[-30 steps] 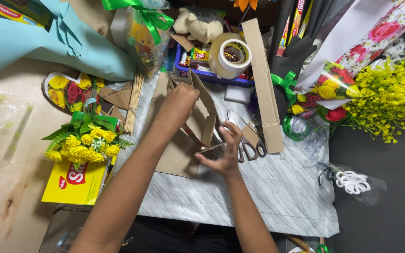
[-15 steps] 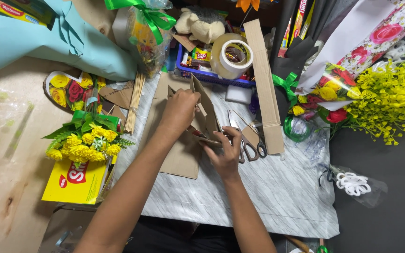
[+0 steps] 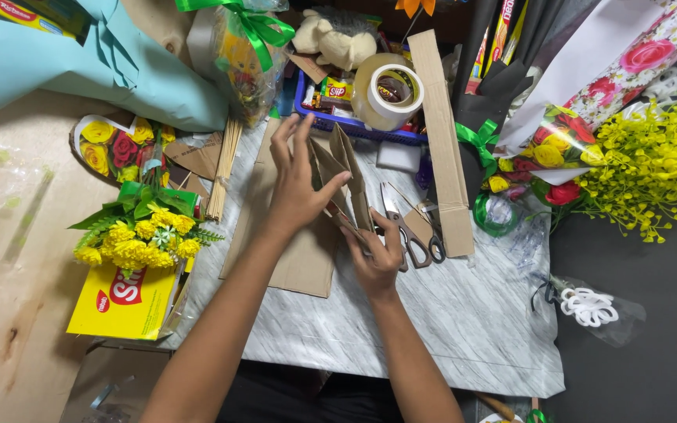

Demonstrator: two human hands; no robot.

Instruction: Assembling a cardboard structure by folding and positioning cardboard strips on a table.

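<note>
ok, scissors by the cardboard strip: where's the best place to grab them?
Take the scissors by the dark handle loops, which point toward the person and lie clear on the table. Come from the right: the right hand crowds their left side, and the blades point away.

Craft or florist workshop: table (image 3: 464,313) crowded with artificial flowers (image 3: 139,235), wrapping paper (image 3: 80,74), ribbon (image 3: 479,137), tape roll (image 3: 389,94), scissors (image 3: 409,231), cardboard (image 3: 299,258).
</note>
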